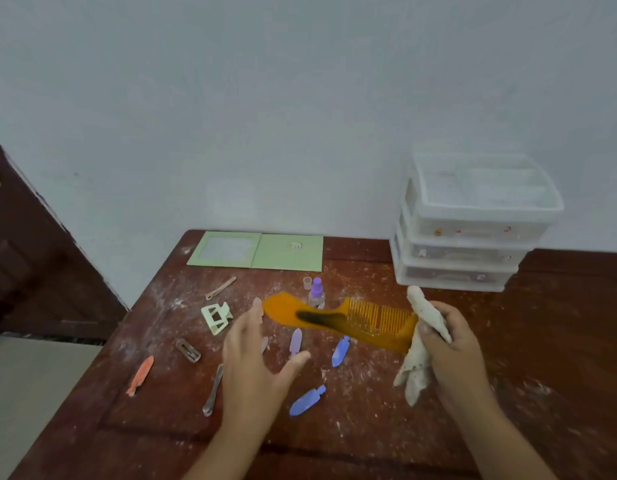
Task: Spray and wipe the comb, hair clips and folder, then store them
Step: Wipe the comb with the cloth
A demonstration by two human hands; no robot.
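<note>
Setting was a room in a home. Evidence: plain painted wall (300, 116), dark wooden door (30, 258) at left, worn dusty wooden table (559, 341) against the wall, stacked clear plastic drawers (473, 230), scattered hair clips (307, 400) and small spray bottle (316, 292).

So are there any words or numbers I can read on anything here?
None can be read.
Green folder: a small sticker, too blurred to read.
Plastic drawers: small red and white marks on the fronts, too small to read.
Spray bottle: no label that shows.
Orange comb: a dark smudge, not writing.
</note>
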